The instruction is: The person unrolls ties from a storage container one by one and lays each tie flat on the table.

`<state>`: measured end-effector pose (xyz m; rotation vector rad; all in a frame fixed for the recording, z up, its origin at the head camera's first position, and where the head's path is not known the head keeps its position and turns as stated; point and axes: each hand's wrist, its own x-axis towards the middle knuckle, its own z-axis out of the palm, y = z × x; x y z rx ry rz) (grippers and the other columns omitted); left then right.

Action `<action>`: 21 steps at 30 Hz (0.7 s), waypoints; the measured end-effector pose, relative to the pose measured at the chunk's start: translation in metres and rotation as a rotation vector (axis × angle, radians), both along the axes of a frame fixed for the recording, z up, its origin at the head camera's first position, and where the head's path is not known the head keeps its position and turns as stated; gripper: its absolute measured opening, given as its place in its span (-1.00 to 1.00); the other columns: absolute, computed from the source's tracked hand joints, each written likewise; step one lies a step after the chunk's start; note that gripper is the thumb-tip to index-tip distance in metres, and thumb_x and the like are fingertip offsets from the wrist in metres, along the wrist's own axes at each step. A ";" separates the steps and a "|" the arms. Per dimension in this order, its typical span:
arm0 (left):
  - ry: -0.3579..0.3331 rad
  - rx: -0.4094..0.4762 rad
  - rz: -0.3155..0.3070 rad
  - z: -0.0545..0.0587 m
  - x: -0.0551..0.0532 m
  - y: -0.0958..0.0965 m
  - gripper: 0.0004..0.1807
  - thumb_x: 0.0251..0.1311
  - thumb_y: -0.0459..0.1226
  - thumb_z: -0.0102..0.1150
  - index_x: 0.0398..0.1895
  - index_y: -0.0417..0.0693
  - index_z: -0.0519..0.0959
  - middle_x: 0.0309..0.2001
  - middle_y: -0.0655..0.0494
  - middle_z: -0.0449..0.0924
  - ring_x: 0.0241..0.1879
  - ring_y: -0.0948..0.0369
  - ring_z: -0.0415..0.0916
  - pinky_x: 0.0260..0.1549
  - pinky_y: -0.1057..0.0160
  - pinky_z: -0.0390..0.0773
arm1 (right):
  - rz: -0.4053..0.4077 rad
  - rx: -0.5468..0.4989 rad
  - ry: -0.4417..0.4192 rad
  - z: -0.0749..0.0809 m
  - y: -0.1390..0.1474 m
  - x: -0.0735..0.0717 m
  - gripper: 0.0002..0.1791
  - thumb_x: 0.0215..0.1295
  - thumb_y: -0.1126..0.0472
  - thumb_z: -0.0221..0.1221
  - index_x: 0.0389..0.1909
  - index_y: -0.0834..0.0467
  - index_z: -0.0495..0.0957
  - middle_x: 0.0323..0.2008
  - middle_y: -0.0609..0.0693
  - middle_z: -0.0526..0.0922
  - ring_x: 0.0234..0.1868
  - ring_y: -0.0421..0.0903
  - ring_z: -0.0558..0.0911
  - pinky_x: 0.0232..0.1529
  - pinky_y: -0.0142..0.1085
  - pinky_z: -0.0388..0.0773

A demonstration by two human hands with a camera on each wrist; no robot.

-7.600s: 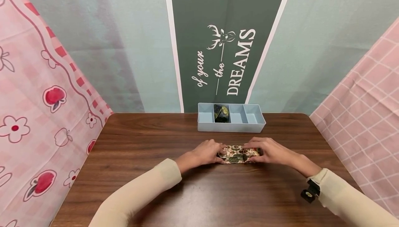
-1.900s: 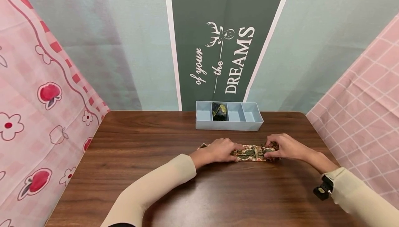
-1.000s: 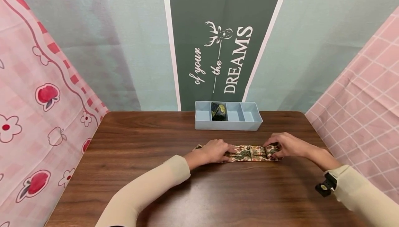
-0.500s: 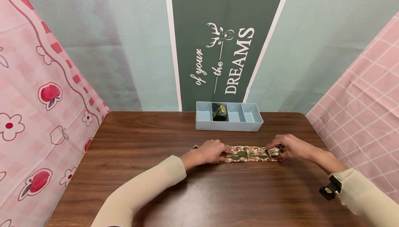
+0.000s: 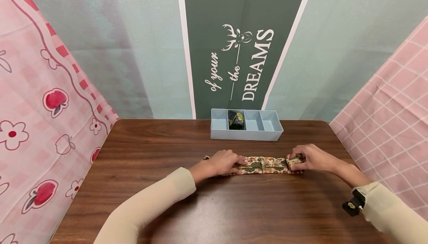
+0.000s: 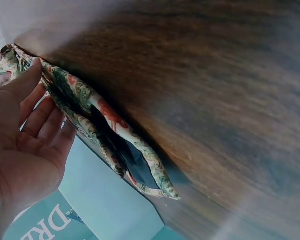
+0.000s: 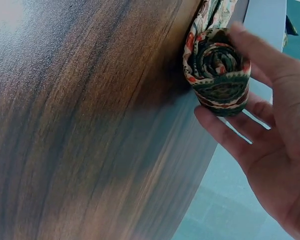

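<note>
A floral necktie [image 5: 271,165] lies lengthwise across the wooden table, with its keeper loop facing up. Its right end is wound into a roll [image 7: 217,67], whose spiral shows in the right wrist view. My right hand [image 5: 312,158] grips that roll between thumb and fingers. Farther left, my left hand [image 5: 222,163] holds the flat part, thumb at one edge and fingers at the other. In the left wrist view, the tie's wide end [image 6: 152,172] gapes and shows dark lining. The left palm hides part of the tie in the head view.
Behind the tie stands a light blue divided box [image 5: 245,135] near the table's back edge. A dark rolled cloth with yellow pattern [image 5: 236,120] sits in its second compartment from the left. Printed curtains [image 5: 147,69] surround the table [image 5: 250,206].
Over the last two seconds, the left hand and the flat part of the tie have shifted left. The right hand has moved slightly right with the roll, and more flat length shows between the hands.
</note>
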<state>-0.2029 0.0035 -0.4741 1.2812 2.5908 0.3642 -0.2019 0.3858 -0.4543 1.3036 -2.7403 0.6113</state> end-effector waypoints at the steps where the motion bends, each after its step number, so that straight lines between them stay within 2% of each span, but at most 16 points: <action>1: -0.002 -0.001 -0.001 0.000 0.000 -0.001 -0.51 0.44 -0.04 0.34 0.40 0.22 0.62 0.44 0.25 0.51 0.32 0.12 0.58 0.15 0.11 0.67 | 0.005 -0.002 0.008 0.000 0.000 0.000 -0.68 0.00 0.20 0.64 -0.26 -0.02 0.72 -0.30 -0.24 0.71 -0.38 -0.38 0.56 -0.40 -0.45 0.50; 5: 0.001 -0.006 0.003 0.000 0.000 -0.005 -0.51 0.43 -0.04 0.35 0.39 0.22 0.62 0.43 0.26 0.51 0.32 0.12 0.58 0.15 0.12 0.66 | 0.008 0.005 0.009 0.000 0.001 -0.001 -0.63 -0.02 0.27 0.64 -0.24 -0.02 0.68 -0.30 -0.20 0.73 -0.44 -0.41 0.48 -0.46 -0.50 0.40; 12: 0.012 0.001 0.001 0.001 -0.002 -0.010 -0.51 0.41 -0.05 0.37 0.38 0.23 0.64 0.42 0.28 0.53 0.30 0.11 0.60 0.11 0.08 0.69 | -0.007 0.031 0.001 0.000 0.004 -0.001 -0.62 0.03 0.31 0.61 -0.15 0.00 0.73 -0.18 -0.11 0.80 -0.27 -0.34 0.66 -0.38 -0.35 0.61; 15: 0.012 0.000 0.002 0.001 -0.002 -0.013 -0.51 0.40 -0.05 0.38 0.37 0.23 0.65 0.41 0.27 0.54 0.29 0.11 0.61 0.11 0.09 0.68 | 0.002 0.033 0.009 0.000 0.006 0.000 -0.60 0.03 0.32 0.60 -0.08 0.04 0.77 -0.15 -0.09 0.81 -0.19 -0.29 0.71 -0.34 -0.34 0.64; 21: 0.007 0.007 -0.002 0.002 -0.001 -0.020 -0.51 0.38 -0.06 0.40 0.35 0.21 0.67 0.40 0.26 0.55 0.29 0.09 0.61 0.11 0.07 0.68 | 0.054 0.016 0.008 -0.003 0.012 -0.001 -0.48 -0.07 0.38 0.62 0.00 0.11 0.78 -0.16 -0.06 0.79 -0.20 -0.23 0.72 -0.35 -0.29 0.67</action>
